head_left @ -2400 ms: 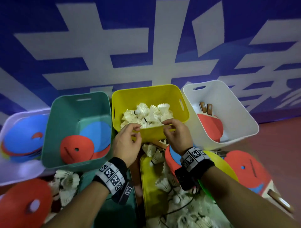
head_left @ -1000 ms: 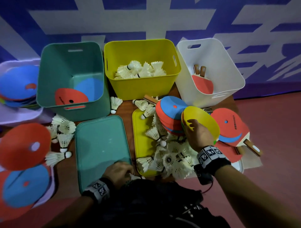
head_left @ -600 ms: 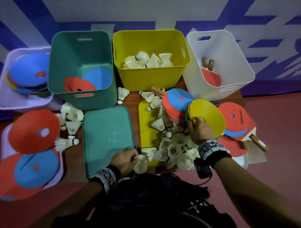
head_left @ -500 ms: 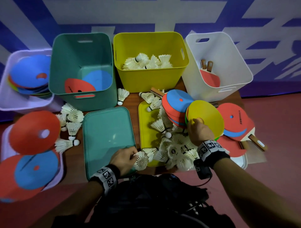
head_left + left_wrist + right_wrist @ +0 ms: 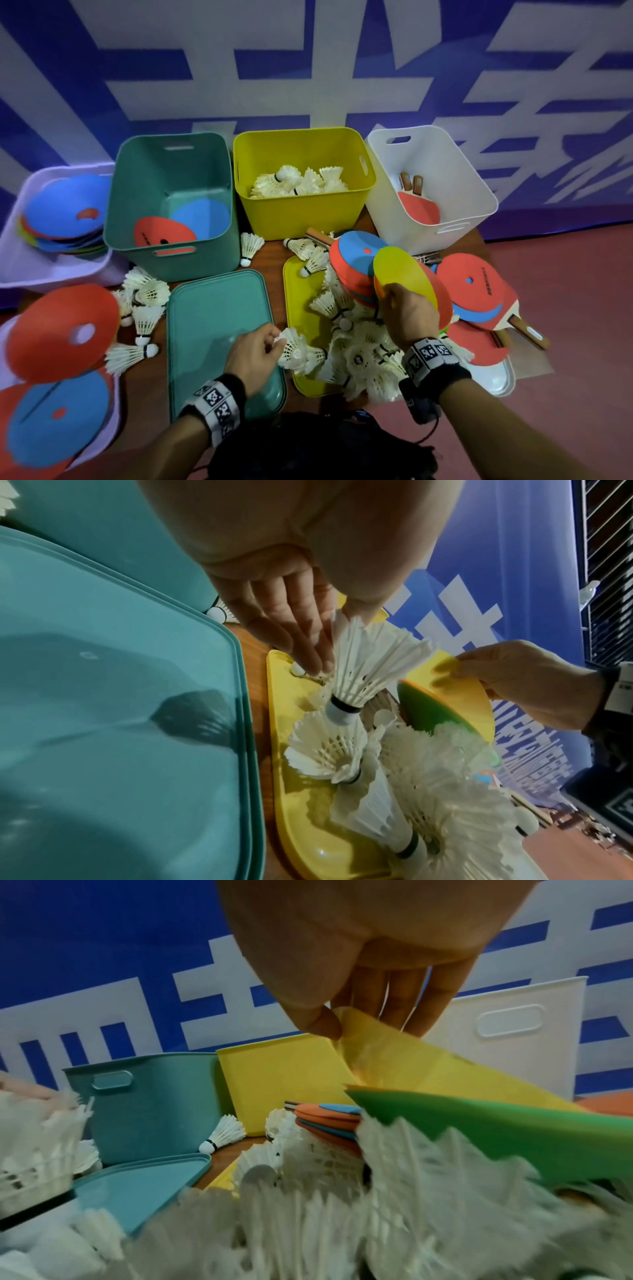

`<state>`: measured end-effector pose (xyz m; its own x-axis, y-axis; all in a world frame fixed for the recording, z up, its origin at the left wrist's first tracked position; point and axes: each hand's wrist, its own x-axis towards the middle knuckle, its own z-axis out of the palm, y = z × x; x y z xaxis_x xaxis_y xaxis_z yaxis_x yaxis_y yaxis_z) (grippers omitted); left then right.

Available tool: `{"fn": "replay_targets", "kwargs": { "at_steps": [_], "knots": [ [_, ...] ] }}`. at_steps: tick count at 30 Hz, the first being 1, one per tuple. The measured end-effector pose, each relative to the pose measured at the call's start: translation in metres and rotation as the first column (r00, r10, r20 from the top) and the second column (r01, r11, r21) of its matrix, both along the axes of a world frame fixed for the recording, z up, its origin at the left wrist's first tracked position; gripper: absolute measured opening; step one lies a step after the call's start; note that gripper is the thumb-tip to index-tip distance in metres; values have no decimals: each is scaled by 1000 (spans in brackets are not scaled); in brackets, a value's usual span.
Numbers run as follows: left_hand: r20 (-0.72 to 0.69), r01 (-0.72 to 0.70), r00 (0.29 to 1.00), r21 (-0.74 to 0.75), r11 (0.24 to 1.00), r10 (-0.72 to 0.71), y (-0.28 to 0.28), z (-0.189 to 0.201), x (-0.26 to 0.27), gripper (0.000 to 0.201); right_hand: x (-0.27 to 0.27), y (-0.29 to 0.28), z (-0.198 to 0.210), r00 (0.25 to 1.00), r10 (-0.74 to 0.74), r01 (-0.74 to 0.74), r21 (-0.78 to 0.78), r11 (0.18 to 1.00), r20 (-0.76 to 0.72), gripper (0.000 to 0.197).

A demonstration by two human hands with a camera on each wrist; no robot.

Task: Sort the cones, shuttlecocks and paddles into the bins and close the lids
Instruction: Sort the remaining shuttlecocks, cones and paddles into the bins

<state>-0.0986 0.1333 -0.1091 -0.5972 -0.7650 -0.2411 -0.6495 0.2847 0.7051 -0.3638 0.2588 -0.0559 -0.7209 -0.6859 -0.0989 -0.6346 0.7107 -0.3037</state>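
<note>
My left hand (image 5: 275, 339) (image 5: 337, 615) pinches one white shuttlecock (image 5: 291, 346) (image 5: 366, 674) by its feather tips, cork hanging down, just above the near edge of the shuttlecock pile (image 5: 359, 353) on the yellow lid (image 5: 301, 308). My right hand (image 5: 388, 291) (image 5: 337, 1026) pinches the rim of a yellow cone (image 5: 404, 281) (image 5: 428, 1064), tilted up off a green cone (image 5: 496, 1137). At the back stand the teal bin (image 5: 198, 253) holding red and blue cones, the yellow bin (image 5: 301, 216) holding shuttlecocks, and the white bin (image 5: 445, 233) holding paddles.
A teal lid (image 5: 219, 325) lies flat in front of the teal bin. A red and blue cone stack (image 5: 352, 260) and paddles (image 5: 476, 287) sit at the right. Loose shuttlecocks (image 5: 144, 308), a red cone (image 5: 65, 329) and a lavender tray (image 5: 10, 260) of cones are at the left.
Both hands left the yellow bin. The left hand came to the pile's near edge and lifted a shuttlecock. The right hand took the yellow cone's rim and tilted it up.
</note>
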Motion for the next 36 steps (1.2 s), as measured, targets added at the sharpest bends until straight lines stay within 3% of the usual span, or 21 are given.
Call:
{"fn": "replay_targets", "kwargs": {
  "at_steps": [10, 17, 22, 26, 31, 36],
  "knots": [
    [-135, -248, 960, -7, 969, 244, -34, 32, -15, 12, 6, -51, 25, 983, 158, -178, -264, 948, -94, 12],
    [-289, -452, 864, -80, 889, 413, -111, 88, -70, 12, -3, -91, 32, 944, 260, -327, -461, 825, -205, 22],
    [-346, -538, 798, -39, 842, 494, -173, 115, -125, 11, -17, -111, 43, 913, 328, -407, -554, 726, -241, 17],
    [-334, -522, 779, 125, 844, 531, -195, 127, -147, 13, -21, -121, 48, 885, 395, -462, -569, 680, -247, 19],
    [-297, -476, 835, 33, 879, 463, -178, 109, -110, 6, -3, -146, 67, 838, 485, -517, -650, 556, -251, 19],
    [-372, -482, 808, 31, 876, 457, -193, 96, -35, 12, 53, -198, 93, 761, 562, -600, -681, 420, -324, 17]
  ]
}}
